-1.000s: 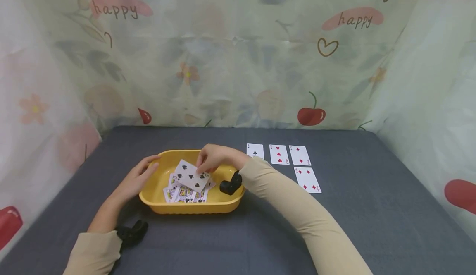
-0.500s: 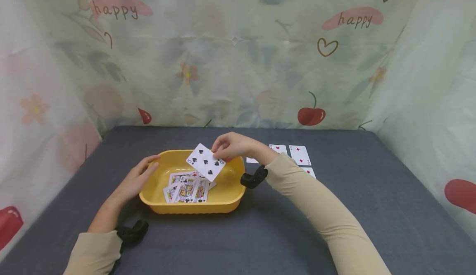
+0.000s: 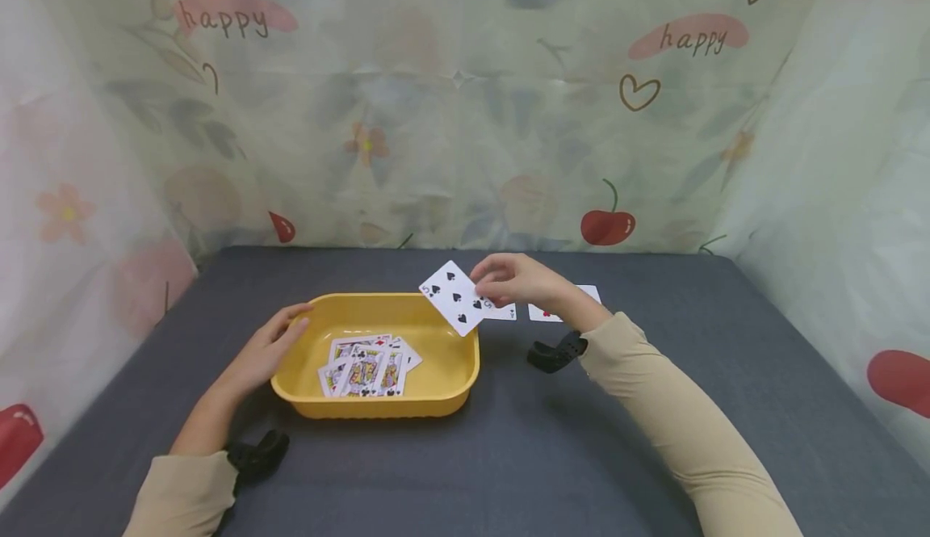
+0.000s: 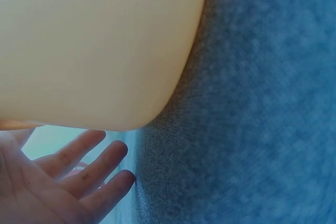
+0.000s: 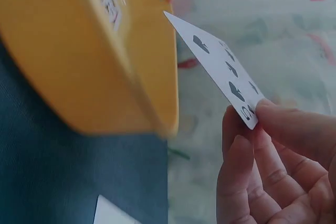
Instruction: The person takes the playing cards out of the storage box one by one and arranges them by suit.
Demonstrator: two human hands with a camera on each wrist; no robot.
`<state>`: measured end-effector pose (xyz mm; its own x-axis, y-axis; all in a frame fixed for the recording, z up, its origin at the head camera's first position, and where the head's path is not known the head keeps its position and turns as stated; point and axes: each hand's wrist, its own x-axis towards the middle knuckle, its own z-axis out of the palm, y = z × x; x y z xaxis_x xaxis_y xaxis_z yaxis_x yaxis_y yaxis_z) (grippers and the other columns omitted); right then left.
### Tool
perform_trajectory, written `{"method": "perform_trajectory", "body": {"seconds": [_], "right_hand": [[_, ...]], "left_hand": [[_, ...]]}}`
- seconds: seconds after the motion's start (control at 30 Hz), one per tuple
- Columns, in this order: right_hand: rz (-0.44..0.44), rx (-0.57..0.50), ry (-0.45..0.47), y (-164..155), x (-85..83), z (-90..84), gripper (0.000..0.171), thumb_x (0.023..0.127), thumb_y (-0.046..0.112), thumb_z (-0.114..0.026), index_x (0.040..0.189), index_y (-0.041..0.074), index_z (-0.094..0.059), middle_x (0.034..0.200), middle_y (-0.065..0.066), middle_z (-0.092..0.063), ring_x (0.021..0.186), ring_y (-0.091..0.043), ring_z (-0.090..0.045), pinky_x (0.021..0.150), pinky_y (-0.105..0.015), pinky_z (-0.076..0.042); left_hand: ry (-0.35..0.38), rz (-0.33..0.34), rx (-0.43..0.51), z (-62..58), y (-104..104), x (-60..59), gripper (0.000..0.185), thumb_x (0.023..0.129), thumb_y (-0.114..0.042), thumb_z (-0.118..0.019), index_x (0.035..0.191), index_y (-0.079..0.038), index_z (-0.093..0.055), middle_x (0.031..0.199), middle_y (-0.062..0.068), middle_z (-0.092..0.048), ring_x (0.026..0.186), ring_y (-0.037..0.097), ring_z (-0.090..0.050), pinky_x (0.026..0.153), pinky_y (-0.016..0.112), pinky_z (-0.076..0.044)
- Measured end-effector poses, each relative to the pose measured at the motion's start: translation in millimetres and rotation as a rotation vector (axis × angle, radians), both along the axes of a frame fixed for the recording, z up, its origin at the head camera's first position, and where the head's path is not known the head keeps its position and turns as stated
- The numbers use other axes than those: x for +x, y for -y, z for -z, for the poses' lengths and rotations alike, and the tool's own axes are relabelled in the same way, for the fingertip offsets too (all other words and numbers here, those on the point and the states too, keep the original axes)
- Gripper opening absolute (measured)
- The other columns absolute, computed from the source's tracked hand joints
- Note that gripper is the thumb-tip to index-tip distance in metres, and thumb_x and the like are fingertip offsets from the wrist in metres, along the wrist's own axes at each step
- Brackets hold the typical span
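Treat the playing card [image 3: 454, 298] as light, thin and flexible, probably slick on its face; hold it by a corner or edge to avoid creasing. It is raised at a tilt by the right end of the tub [image 3: 378, 409], one corner pinched between thumb and fingers of the right hand [image 3: 521, 280], the remainder projecting beyond the fingertips. The left hand [image 3: 263, 353] rests at the tub's left end, fingers extended.

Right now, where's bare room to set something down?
The table is bare in front of the yellow tub, between left sleeve and right sleeve, and right of the latter. Inside the tub, the floor right of the piled cards is bare. Crowded: off the tub's far right corner, where the right hand partly hides laid cards.
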<state>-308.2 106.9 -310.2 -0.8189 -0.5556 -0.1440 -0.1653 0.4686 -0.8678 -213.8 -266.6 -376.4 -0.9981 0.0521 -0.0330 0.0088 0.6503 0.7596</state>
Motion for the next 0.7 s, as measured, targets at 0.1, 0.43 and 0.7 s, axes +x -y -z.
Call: {"method": "perform_trajectory", "body": {"seconds": [0.1, 0.43, 0.7], "right_hand": [[0.049, -0.009, -0.013, -18, -0.9, 4.4, 0.031, 0.088, 0.021, -0.064, 0.114, 0.007, -0.057, 0.091, -0.002, -0.065, 0.075, -0.015, -0.056, 0.074, -0.031, -0.048], [0.228, 0.003, -0.009, -90, -5.8, 25.0, 0.044, 0.09, 0.027, -0.061, 0.127, 0.005, -0.049, 0.107, -0.007, -0.063, 0.089, -0.014, -0.057, 0.085, -0.031, -0.047], [0.417, 0.025, 0.013, -143, -14.6, 39.7, 0.055, 0.092, 0.032, -0.058, 0.134, 0.002, -0.042, 0.113, -0.007, -0.059, 0.09, -0.011, -0.055, 0.089, -0.032, -0.044]], "left_hand": [[0.005, -0.001, 0.0, 0.1, 0, 0.1, 0.062, 0.099, -0.049, -0.031, 0.146, -0.009, -0.027, 0.137, 0.026, -0.037, 0.117, 0.037, -0.043, 0.093, 0.047, -0.038], [0.009, -0.001, 0.003, -0.3, -1, 1.0, 0.063, 0.098, -0.05, -0.031, 0.146, -0.01, -0.026, 0.138, 0.026, -0.036, 0.118, 0.037, -0.043, 0.093, 0.048, -0.039], [0.002, 0.009, 0.01, -0.1, 0, 1.8, 0.062, 0.099, -0.05, -0.032, 0.146, -0.01, -0.027, 0.136, 0.025, -0.039, 0.115, 0.036, -0.046, 0.09, 0.043, -0.041]]}}
